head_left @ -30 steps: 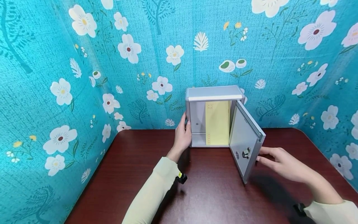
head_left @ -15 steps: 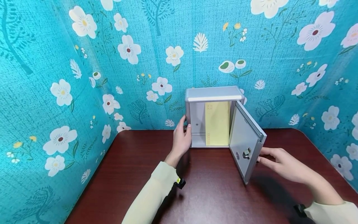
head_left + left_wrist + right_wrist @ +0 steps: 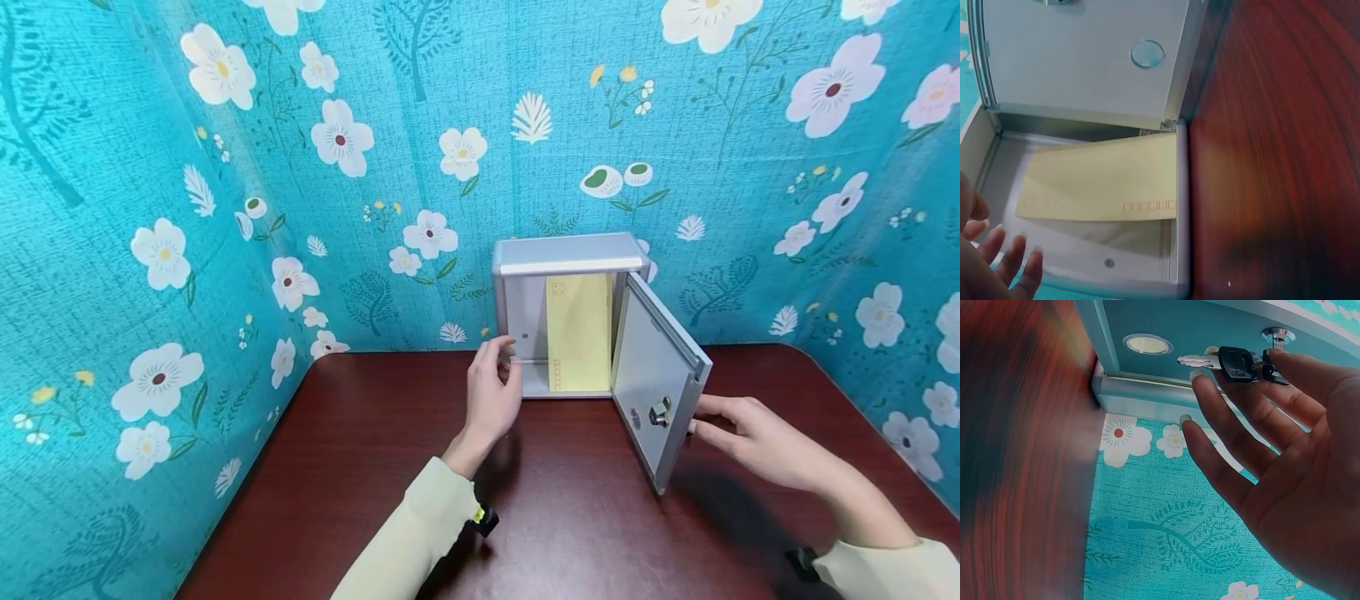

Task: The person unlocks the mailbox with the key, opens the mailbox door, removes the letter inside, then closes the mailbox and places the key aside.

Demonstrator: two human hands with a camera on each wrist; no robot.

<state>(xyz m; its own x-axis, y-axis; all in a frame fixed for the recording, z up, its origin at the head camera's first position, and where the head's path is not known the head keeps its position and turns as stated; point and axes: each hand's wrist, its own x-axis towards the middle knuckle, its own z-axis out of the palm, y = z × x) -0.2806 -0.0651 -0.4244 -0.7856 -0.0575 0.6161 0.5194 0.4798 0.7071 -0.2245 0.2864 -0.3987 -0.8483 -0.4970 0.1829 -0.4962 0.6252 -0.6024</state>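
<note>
A grey metal mailbox (image 3: 573, 252) stands on the table with its door (image 3: 656, 350) swung out to the right. Inside, a yellow envelope (image 3: 581, 333) leans upright against the back. My left hand (image 3: 491, 396) hovers in front of the box's left edge, fingers loosely bent and holding nothing. The left wrist view has its fingertips (image 3: 1019, 240) spread beside the box opening. At the door's outer face, my right hand (image 3: 765, 437) pinches a black-headed key at the lock (image 3: 1279, 334). A second key (image 3: 1235, 364) hangs from the ring across those fingers.
The dark red wooden table (image 3: 360, 467) extends around the box. Behind it and on both sides hangs a teal flowered cloth (image 3: 420, 183). The door's round window (image 3: 1147, 344) sits near its lower corner.
My left hand has let go of the box's left side and moved slightly toward me and to the right. The right hand and the door stay nearly where they were.
</note>
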